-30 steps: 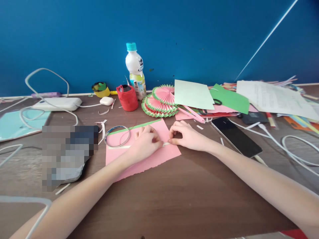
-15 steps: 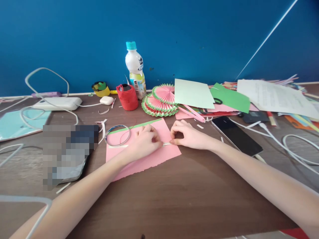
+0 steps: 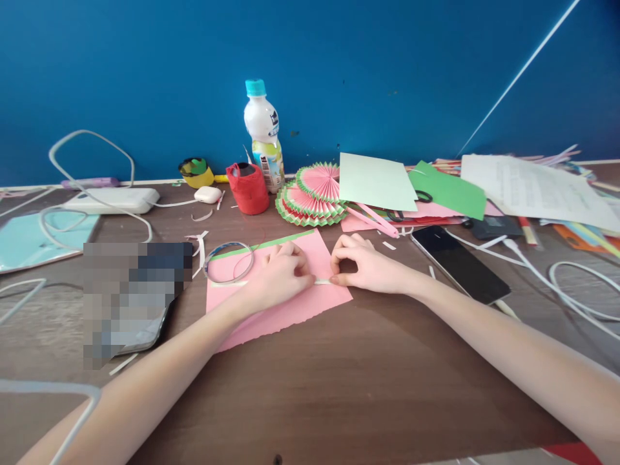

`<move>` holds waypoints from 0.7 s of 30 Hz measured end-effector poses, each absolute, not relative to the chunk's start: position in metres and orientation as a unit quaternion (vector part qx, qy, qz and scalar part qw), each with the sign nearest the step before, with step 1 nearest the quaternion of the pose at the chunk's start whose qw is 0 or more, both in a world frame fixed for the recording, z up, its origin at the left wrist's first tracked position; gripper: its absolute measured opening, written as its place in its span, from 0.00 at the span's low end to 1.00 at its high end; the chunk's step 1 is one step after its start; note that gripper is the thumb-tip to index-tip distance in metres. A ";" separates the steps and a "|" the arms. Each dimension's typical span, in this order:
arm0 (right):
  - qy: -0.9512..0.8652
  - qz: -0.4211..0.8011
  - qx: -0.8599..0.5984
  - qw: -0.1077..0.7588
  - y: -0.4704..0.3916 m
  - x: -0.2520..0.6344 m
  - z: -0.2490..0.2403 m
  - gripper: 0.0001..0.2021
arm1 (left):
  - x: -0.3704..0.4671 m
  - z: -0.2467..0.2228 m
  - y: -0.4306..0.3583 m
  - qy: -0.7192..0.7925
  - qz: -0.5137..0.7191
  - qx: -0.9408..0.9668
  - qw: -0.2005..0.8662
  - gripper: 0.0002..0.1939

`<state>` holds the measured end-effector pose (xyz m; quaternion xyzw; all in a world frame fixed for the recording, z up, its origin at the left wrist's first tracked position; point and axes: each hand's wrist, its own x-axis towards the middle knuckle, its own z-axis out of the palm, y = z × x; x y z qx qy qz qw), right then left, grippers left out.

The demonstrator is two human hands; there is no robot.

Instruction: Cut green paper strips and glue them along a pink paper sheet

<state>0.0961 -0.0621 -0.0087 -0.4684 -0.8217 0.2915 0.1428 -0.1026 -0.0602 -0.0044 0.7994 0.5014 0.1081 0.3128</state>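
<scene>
A pink sheet of paper (image 3: pixel 271 326) with a green strip along its far edge lies on the table. A narrow white strip of tape (image 3: pixel 323 281) runs across it. My left hand (image 3: pixel 283 274) rests on the paper, fingers curled and thumb pressed with the fingertips on the strip. At the strip's right end, my right hand (image 3: pixel 361 263) pinches it between thumb and forefinger near the paper's right edge. A thin ring that looks like a tape roll (image 3: pixel 252 263) stands at the paper's left, partly over it.
Behind the paper are folded pink-and-green paper fans (image 3: pixel 310 200), a bottle (image 3: pixel 262 123) and a red container (image 3: pixel 248 190). A black phone (image 3: pixel 460 263) lies right, a dark device (image 3: pixel 167 297) left. White cables (image 3: pixel 571 294), scissors (image 3: pixel 423 196) and stacked papers (image 3: pixel 445 190) surround them.
Almost nothing differs. My right hand has shifted very slightly; my left hand and the pink paper stay in place.
</scene>
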 end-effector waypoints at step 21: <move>-0.821 0.312 -0.453 0.155 -0.057 0.097 -0.010 0.08 | -0.101 -0.002 -0.062 0.508 0.105 0.798 0.306 0.06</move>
